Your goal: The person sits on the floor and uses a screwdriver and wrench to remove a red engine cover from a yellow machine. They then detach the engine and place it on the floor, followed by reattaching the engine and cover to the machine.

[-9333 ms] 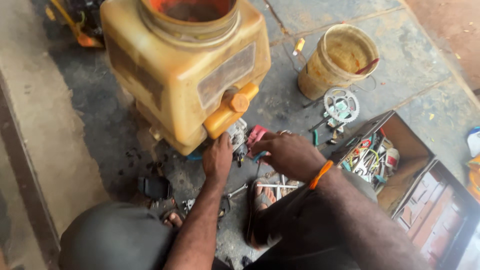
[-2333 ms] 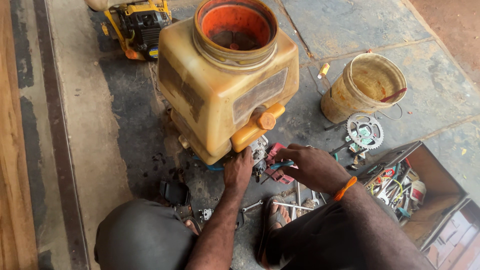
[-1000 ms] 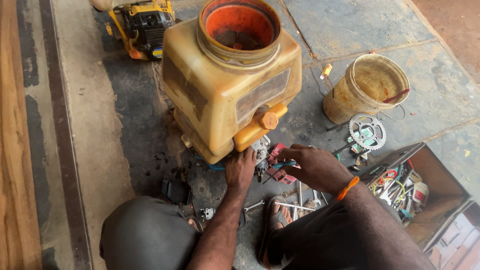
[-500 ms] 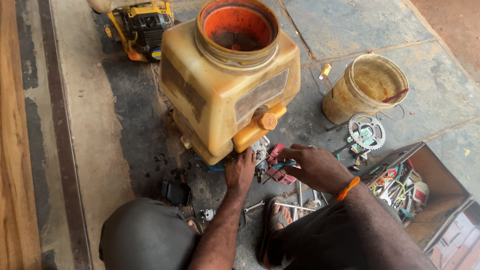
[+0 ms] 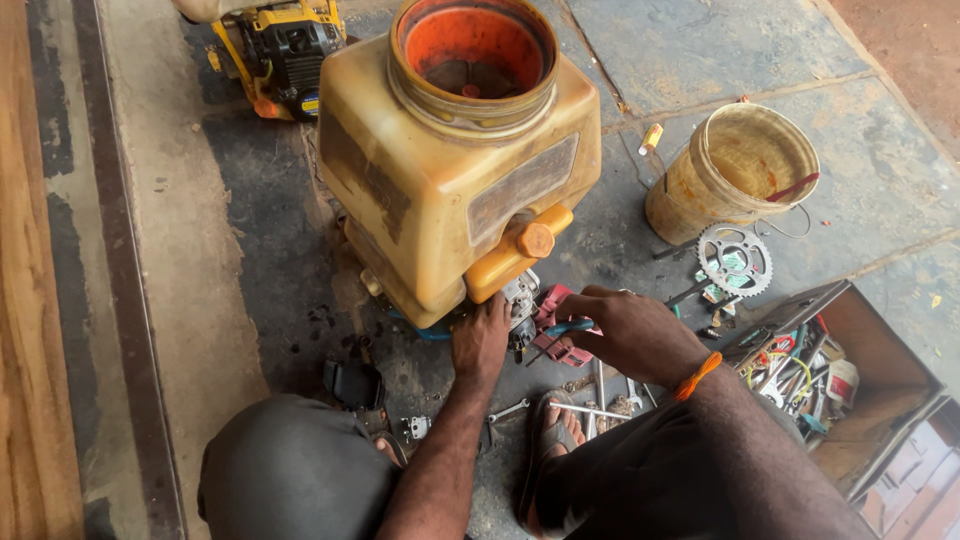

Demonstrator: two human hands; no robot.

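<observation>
Head view looks down on a yellow tank [image 5: 455, 190] at upper centre, with the small engine part [image 5: 520, 300] tucked beneath its lower edge. Left hand [image 5: 481, 340] presses against that part, fingers curled on it. Right hand [image 5: 625, 330], just right of it, grips a blue-handled tool [image 5: 560, 330] aimed at the part. By the look of it, a fastener is being worked; the tip needs steady seating while the left hand braces.
</observation>
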